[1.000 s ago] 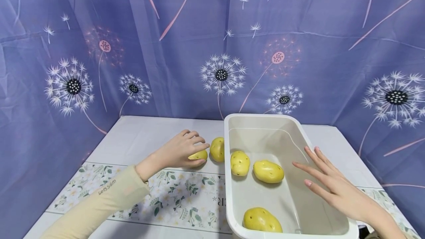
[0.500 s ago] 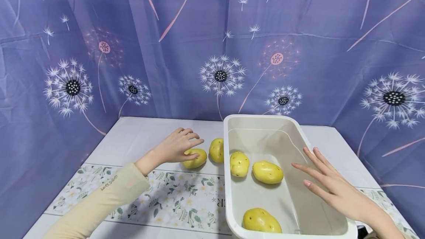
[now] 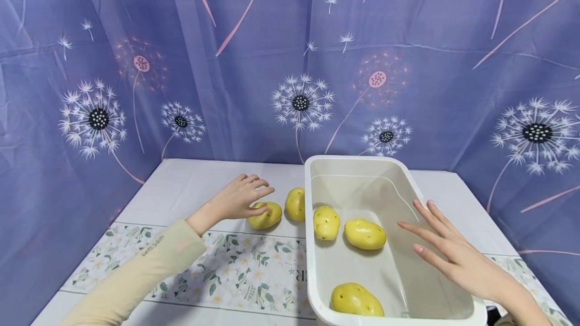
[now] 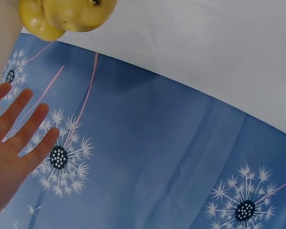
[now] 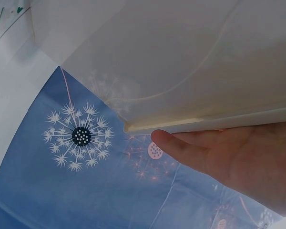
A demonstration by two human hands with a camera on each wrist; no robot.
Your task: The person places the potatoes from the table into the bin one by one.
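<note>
Two yellow potatoes sit on the table, left of a white plastic bin (image 3: 394, 286). My left hand (image 3: 237, 197) hovers with loosely extended fingers over the nearer potato (image 3: 268, 218), its thumb overlapping the potato's top in the head view. The other potato (image 3: 295, 205) lies close to the bin's left wall. In the left wrist view, the fingers of the left hand (image 4: 19, 143) are spread and hold nothing. My right hand (image 3: 462, 255) lies at the bin's right rim, fingers spread and straight. In the right wrist view, its fingertips are right at the rim (image 5: 181, 127).
Inside the bin are three more potatoes: one (image 3: 327, 223) by the left wall, another (image 3: 365, 234) near the middle, and a third (image 3: 356, 300) at the near end. A floral strip (image 3: 235, 270) crosses the white table (image 3: 190, 185). A blue dandelion-print curtain (image 3: 244, 89) surrounds the back and sides.
My left hand has drawn back slightly to the left, so more of the nearer potato shows. The right hand has stayed at the bin's rim.
</note>
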